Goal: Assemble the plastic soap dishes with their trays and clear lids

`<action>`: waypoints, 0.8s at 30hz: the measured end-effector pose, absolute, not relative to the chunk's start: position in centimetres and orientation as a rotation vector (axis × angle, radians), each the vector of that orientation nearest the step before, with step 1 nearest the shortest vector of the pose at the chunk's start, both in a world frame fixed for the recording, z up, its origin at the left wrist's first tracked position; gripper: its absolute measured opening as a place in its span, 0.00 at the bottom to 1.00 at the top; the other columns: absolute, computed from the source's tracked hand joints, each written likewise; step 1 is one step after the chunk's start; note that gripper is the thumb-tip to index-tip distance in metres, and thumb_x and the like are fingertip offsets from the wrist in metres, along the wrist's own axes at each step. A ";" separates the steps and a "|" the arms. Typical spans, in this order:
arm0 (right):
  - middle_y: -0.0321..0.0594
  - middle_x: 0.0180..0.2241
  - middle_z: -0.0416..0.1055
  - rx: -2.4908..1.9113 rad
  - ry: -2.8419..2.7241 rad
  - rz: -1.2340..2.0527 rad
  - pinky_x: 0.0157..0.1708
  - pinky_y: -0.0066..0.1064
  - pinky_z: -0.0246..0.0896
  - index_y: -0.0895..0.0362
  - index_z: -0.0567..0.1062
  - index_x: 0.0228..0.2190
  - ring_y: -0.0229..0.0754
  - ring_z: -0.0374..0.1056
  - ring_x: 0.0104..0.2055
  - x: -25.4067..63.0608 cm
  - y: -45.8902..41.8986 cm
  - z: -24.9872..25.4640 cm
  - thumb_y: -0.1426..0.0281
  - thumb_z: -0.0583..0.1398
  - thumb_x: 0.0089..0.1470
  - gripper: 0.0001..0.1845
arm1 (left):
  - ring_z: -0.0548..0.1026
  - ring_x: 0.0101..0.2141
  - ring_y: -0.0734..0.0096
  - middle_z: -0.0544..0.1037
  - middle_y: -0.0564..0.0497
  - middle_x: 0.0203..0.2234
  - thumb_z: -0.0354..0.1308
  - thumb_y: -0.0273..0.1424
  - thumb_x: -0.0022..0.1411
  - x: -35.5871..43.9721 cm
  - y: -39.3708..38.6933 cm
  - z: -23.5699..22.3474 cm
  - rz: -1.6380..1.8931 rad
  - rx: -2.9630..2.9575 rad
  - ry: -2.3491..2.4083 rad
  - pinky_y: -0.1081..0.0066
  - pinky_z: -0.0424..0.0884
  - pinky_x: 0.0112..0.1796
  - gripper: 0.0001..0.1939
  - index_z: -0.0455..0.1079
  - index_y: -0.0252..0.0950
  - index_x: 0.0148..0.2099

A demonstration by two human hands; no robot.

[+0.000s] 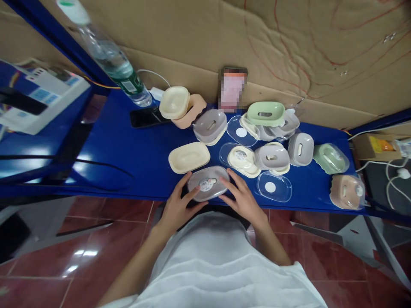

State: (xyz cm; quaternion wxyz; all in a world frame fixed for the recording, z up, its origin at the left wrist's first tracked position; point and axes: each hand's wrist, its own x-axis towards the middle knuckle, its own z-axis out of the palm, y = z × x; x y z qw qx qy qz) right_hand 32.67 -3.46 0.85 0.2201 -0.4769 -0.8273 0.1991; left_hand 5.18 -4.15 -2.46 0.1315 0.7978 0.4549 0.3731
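Near the front edge of the blue table, a grey soap dish (205, 193) lies with a clear cover and a round printed sticker on top. My left hand (180, 202) holds it at its left end, the fingers curved round the rim. At the right end my right hand (242, 197) grips the same dish, fingertips on its cover. Just behind it lies a cream oval tray (189, 158). To the right are a cream piece with a sticker (241, 158), a grey slotted dish (272, 157) and a clear lid (274, 187).
More dishes stand farther back, among them a green slotted tray (266, 114) and a cream bowl (175, 102). A phone (233, 90) leans on the cardboard. A water bottle (115, 64) stands at back left. Green (329, 157) and brown (345, 191) covered dishes sit at the right end.
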 end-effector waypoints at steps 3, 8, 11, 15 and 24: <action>0.45 0.77 0.51 -1.326 -2.268 0.580 0.72 0.55 0.61 0.41 0.55 0.75 0.56 0.54 0.77 32.5 -3.4 0.8 0.64 0.62 0.70 0.39 | 0.70 0.68 0.44 0.63 0.37 0.71 0.73 0.35 0.64 5.3 -4.1 -2.3 1.032 2.283 1.356 0.48 0.80 0.58 0.31 0.66 0.47 0.65; 0.48 0.78 0.48 -1.353 -2.245 0.615 0.72 0.58 0.59 0.43 0.52 0.76 0.57 0.52 0.77 32.0 -3.3 0.5 0.62 0.65 0.68 0.44 | 0.71 0.67 0.47 0.67 0.38 0.68 0.73 0.35 0.64 5.0 -3.7 -1.7 1.072 2.208 1.285 0.48 0.78 0.59 0.28 0.67 0.45 0.62; 0.49 0.78 0.44 -1.351 -2.268 0.632 0.73 0.58 0.57 0.44 0.49 0.77 0.58 0.47 0.79 32.2 -3.6 0.5 0.62 0.67 0.66 0.48 | 0.71 0.67 0.48 0.67 0.39 0.68 0.72 0.33 0.65 4.7 -3.7 -1.0 1.062 2.187 1.182 0.48 0.77 0.61 0.26 0.69 0.44 0.62; 0.45 0.79 0.40 -1.264 -2.254 0.572 0.71 0.54 0.61 0.40 0.49 0.76 0.58 0.47 0.79 32.9 -5.1 1.8 0.66 0.64 0.68 0.45 | 0.68 0.69 0.47 0.64 0.37 0.70 0.72 0.30 0.65 5.3 -4.2 0.6 1.096 2.146 1.081 0.47 0.76 0.62 0.29 0.66 0.44 0.63; 0.55 0.73 0.55 -1.654 -1.718 -0.316 0.66 0.71 0.61 0.46 0.56 0.74 0.71 0.57 0.74 41.4 -9.4 5.5 0.53 0.66 0.64 0.45 | 0.59 0.74 0.40 0.47 0.38 0.78 0.70 0.30 0.65 7.6 -1.4 3.2 1.190 2.291 1.033 0.41 0.71 0.65 0.42 0.53 0.53 0.74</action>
